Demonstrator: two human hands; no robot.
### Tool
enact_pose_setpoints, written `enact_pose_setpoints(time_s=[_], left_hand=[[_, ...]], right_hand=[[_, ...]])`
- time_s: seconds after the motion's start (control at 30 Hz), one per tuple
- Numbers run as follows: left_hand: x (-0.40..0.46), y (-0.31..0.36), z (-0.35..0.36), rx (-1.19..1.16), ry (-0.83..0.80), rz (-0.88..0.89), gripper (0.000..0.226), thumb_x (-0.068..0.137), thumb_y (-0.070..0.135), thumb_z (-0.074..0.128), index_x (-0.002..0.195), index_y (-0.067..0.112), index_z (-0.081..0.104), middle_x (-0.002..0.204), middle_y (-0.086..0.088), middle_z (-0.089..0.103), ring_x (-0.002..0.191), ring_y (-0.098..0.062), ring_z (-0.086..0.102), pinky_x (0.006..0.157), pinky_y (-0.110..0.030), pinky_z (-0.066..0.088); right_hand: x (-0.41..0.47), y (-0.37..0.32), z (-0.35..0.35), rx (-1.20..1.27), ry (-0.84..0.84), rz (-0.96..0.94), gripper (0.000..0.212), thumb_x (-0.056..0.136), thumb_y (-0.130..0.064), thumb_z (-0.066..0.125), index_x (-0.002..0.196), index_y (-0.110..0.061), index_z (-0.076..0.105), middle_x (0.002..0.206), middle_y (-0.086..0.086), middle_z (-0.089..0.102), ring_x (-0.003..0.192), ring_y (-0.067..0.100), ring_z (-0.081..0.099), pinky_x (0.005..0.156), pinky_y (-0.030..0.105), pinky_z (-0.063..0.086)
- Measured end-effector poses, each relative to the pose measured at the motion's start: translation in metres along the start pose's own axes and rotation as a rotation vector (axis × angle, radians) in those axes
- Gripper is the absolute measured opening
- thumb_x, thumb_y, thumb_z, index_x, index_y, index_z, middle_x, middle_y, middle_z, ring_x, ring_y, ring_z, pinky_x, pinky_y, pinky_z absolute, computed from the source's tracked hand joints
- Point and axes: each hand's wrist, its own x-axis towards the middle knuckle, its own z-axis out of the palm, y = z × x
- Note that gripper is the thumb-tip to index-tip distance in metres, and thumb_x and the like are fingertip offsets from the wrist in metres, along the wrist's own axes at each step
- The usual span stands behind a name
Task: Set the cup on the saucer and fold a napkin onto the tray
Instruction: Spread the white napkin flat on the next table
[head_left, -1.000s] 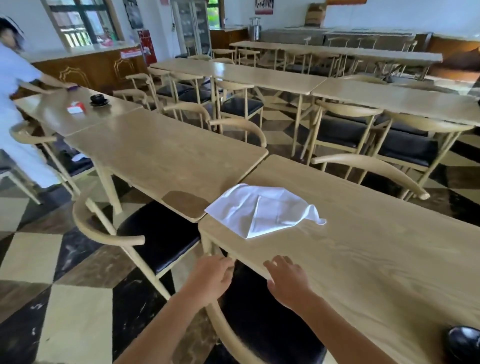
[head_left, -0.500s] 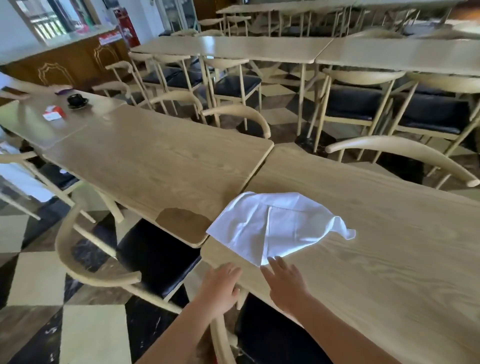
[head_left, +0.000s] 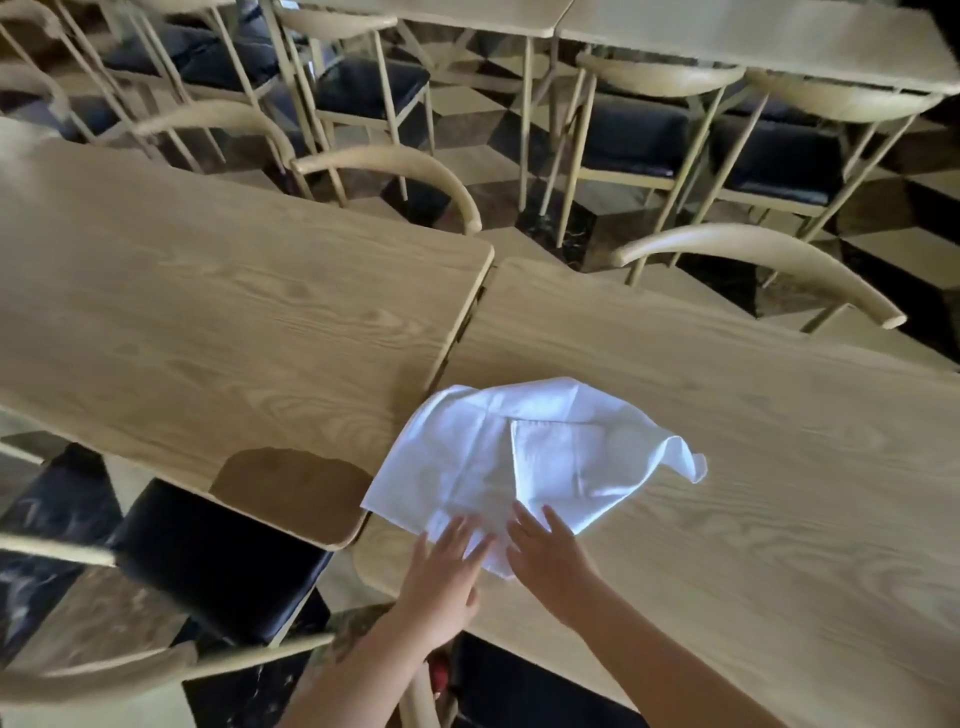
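Head view: both hands, left hand (head_left: 441, 577) and right hand (head_left: 550, 564), seemingly flat on napkin (head_left: 519, 457).

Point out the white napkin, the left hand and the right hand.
white napkin (head_left: 478, 457), head view, on its flat middle.
left hand (head_left: 441, 577), head view, on the back of the hand.
right hand (head_left: 550, 561), head view, on the back of the hand.

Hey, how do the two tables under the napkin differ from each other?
The left table has a darker brown patch at its near corner; the right table shows none. The napkin lies mostly on the right table, only its edge reaching the left table. Both hands, left hand and right hand, are over the right table, not the left table. Both tables are light wood-grain with rounded corners, butted together.
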Motion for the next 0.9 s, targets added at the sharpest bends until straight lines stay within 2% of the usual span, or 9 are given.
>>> enact_pose_setpoints(time_s=[0.1,0.23,0.27,0.33,0.4,0.57,0.67,0.73,0.9], left_hand=[[0.001,0.004,-0.005,0.016,0.068,0.006,0.061,0.067,0.032,0.077,0.124,0.026,0.055,0.138,-0.003,0.052,0.125,-0.021,0.052,0.098,-0.053,0.042],[0.006,0.006,-0.013,-0.065,0.185,0.024,0.037,0.089,0.023,0.057,0.126,0.023,0.054,0.133,0.005,0.057,0.124,-0.011,0.051,0.112,-0.044,0.03],[0.007,0.006,-0.019,-0.081,0.244,0.05,0.031,0.085,0.018,0.063,0.116,0.024,0.062,0.116,0.007,0.068,0.107,-0.008,0.062,0.105,-0.038,0.041],[0.004,0.011,-0.038,-0.11,0.293,0.113,0.027,0.07,0.012,0.078,0.093,0.025,0.071,0.072,0.007,0.073,0.065,-0.008,0.068,0.068,-0.023,0.056],[0.001,0.015,-0.056,-0.094,0.249,0.167,0.022,0.072,0.01,0.076,0.089,0.023,0.07,0.055,0.006,0.065,0.046,-0.007,0.059,0.043,-0.016,0.04],[0.009,0.021,-0.099,-0.151,0.096,0.161,0.019,0.094,0.02,0.049,0.097,0.013,0.067,0.081,-0.002,0.072,0.057,-0.007,0.055,0.049,-0.016,0.036],[0.007,0.033,-0.134,-0.27,0.052,0.177,0.019,0.092,0.014,0.051,0.081,0.009,0.066,0.068,0.003,0.06,0.061,-0.011,0.052,0.064,-0.034,0.046],[0.002,0.042,-0.161,-0.314,-0.012,0.218,0.03,0.09,0.009,0.053,0.061,0.017,0.056,0.057,0.012,0.047,0.055,-0.002,0.04,0.057,-0.026,0.036],[-0.017,0.057,-0.221,-0.332,-0.215,0.241,0.016,0.084,0.014,0.063,0.069,0.015,0.069,0.059,0.013,0.056,0.058,-0.004,0.044,0.057,-0.024,0.032]], right_hand=[[-0.006,0.013,0.0,-0.03,0.179,-0.057,0.022,0.04,-0.032,0.086,0.051,-0.025,0.069,0.065,-0.013,0.069,0.089,0.008,0.069,0.081,0.029,0.057],[-0.029,0.035,-0.015,0.039,0.458,-0.119,0.022,0.065,-0.003,0.061,0.052,-0.021,0.06,0.05,-0.007,0.054,0.066,0.013,0.065,0.09,0.039,0.052],[-0.038,0.043,-0.018,0.058,0.492,-0.089,0.022,0.066,0.0,0.057,0.053,-0.019,0.058,0.05,-0.004,0.052,0.062,0.015,0.062,0.092,0.044,0.052],[-0.06,0.058,-0.023,0.075,0.556,0.002,0.02,0.061,0.0,0.067,0.056,-0.016,0.057,0.051,-0.002,0.049,0.055,0.018,0.056,0.09,0.05,0.051],[-0.084,0.073,-0.026,0.072,0.569,0.068,0.018,0.064,-0.004,0.072,0.058,-0.015,0.06,0.052,-0.001,0.05,0.053,0.019,0.054,0.09,0.053,0.049],[-0.133,0.103,-0.014,0.083,0.578,0.192,0.016,0.07,-0.006,0.071,0.062,-0.016,0.061,0.053,-0.002,0.052,0.054,0.019,0.056,0.094,0.052,0.047],[-0.156,0.111,-0.013,0.329,0.591,0.291,0.016,0.07,-0.002,0.073,0.065,-0.014,0.064,0.057,0.001,0.058,0.058,0.022,0.059,0.089,0.041,0.051],[-0.175,0.116,-0.021,0.613,0.54,0.402,0.012,0.077,-0.004,0.068,0.072,-0.015,0.064,0.067,0.0,0.063,0.067,0.024,0.062,0.073,0.027,0.05],[-0.231,0.142,-0.056,0.993,0.398,0.492,0.028,0.081,-0.015,0.066,0.066,-0.036,0.058,0.063,-0.015,0.062,0.062,-0.009,0.057,0.055,0.006,0.038]])
